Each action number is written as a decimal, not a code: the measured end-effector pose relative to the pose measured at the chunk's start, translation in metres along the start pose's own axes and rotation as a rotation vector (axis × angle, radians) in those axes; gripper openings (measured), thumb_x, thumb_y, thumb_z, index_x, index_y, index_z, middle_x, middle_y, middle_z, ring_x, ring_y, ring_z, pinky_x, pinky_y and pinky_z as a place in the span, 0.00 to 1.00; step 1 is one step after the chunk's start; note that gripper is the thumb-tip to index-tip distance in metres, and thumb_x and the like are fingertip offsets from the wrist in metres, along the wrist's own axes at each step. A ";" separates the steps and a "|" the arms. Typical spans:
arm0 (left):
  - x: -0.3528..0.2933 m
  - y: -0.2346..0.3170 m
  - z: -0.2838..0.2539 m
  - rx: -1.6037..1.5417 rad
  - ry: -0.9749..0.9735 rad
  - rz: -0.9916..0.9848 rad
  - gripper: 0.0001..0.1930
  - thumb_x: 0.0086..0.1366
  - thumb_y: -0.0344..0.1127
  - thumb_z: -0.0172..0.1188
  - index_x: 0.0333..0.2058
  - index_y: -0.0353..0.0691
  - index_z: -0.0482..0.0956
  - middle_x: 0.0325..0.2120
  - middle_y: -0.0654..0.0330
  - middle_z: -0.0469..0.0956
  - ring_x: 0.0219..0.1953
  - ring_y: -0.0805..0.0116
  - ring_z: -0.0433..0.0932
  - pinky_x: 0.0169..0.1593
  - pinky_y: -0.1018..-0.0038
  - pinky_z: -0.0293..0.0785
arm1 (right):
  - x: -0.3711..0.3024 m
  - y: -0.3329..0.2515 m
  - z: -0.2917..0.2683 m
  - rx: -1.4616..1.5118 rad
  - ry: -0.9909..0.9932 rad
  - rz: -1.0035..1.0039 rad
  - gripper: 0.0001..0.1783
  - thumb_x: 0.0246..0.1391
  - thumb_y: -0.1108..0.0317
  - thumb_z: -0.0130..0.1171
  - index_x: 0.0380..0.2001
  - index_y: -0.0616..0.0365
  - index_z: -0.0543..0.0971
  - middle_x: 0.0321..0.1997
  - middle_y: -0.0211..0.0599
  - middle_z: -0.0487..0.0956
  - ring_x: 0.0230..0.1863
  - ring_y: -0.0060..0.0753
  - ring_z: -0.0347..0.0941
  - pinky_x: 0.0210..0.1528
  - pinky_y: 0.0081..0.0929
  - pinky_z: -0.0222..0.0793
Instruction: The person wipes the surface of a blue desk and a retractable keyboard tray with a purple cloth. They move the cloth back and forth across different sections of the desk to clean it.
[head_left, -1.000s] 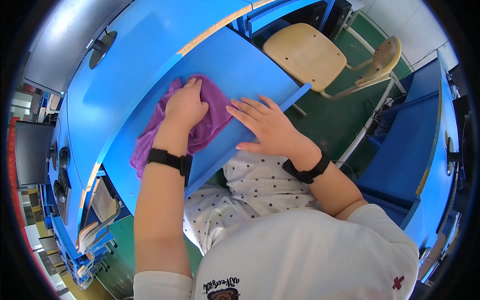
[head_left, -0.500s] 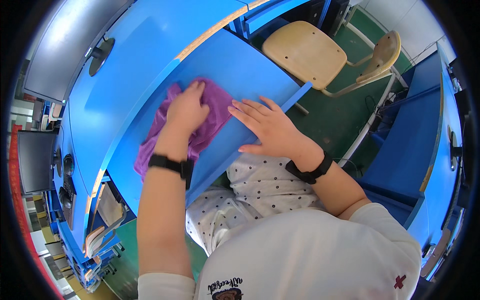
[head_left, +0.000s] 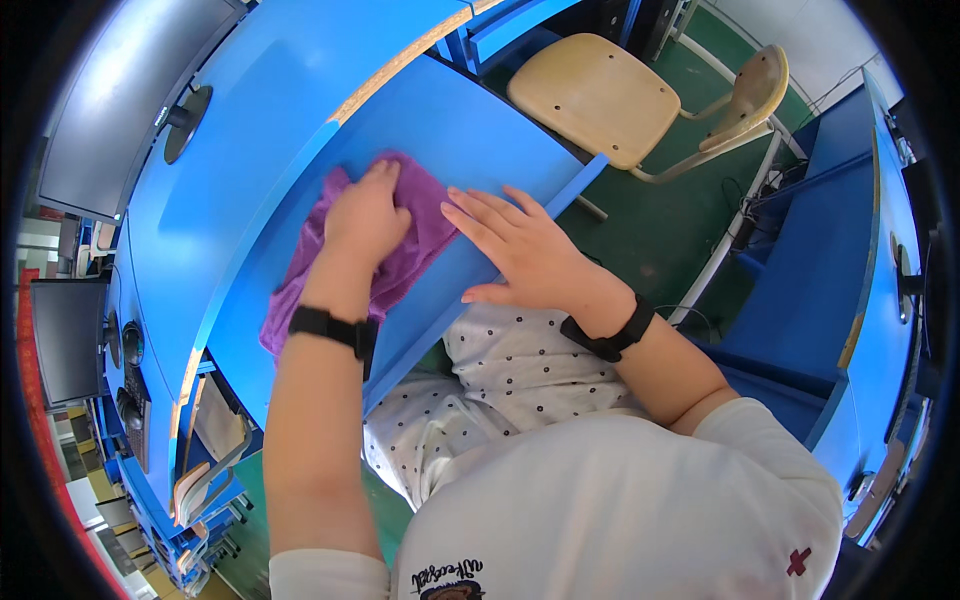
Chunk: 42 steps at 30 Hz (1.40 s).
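A crumpled purple cloth lies on the blue pull-out shelf of a desk. My left hand presses down on the cloth with its fingers curled into it, and some cloth trails back under my left wrist. At the shelf's front lip rests my right hand, palm down, fingers spread and holding nothing. Its fingertips come close to the cloth's right edge. A black band circles each wrist.
The raised blue desktop carries a monitor on the left. Farther left are another monitor, a keyboard and mice. A wooden chair stands beyond the shelf. Another blue desk is at right, with cables near it.
The whole view has shifted slightly, moving the desk and chair a little up and left. My left hand stays on the cloth, and my right hand keeps its place by the shelf lip.
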<state>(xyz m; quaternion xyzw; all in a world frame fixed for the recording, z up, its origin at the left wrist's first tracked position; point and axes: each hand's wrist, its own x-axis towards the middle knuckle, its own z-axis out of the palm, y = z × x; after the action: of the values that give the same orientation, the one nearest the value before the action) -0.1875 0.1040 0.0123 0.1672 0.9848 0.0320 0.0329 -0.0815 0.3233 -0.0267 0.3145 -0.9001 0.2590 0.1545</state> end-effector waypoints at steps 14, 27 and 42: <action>-0.018 0.008 0.008 0.077 0.039 0.063 0.32 0.56 0.33 0.57 0.62 0.41 0.71 0.63 0.56 0.72 0.52 0.48 0.78 0.56 0.58 0.76 | 0.001 0.000 0.001 -0.020 0.004 0.027 0.53 0.48 0.38 0.65 0.71 0.53 0.59 0.75 0.48 0.59 0.72 0.47 0.60 0.70 0.55 0.53; -0.098 -0.004 -0.013 -0.076 -0.098 0.205 0.30 0.54 0.27 0.54 0.60 0.44 0.75 0.60 0.53 0.74 0.53 0.49 0.78 0.55 0.60 0.75 | 0.002 0.000 0.002 -0.002 0.008 0.000 0.53 0.47 0.39 0.67 0.71 0.52 0.60 0.75 0.47 0.58 0.72 0.47 0.59 0.71 0.55 0.52; -0.099 -0.007 -0.013 -0.080 -0.125 0.317 0.31 0.52 0.25 0.54 0.59 0.39 0.73 0.58 0.53 0.74 0.41 0.48 0.79 0.47 0.58 0.77 | -0.004 0.005 -0.001 -0.004 -0.021 -0.013 0.55 0.44 0.40 0.69 0.71 0.51 0.61 0.75 0.46 0.59 0.72 0.47 0.60 0.71 0.56 0.52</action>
<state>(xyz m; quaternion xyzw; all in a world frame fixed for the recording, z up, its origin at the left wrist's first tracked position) -0.0972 0.0639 0.0303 0.3208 0.9401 0.0653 0.0953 -0.0817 0.3290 -0.0290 0.3225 -0.9001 0.2529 0.1475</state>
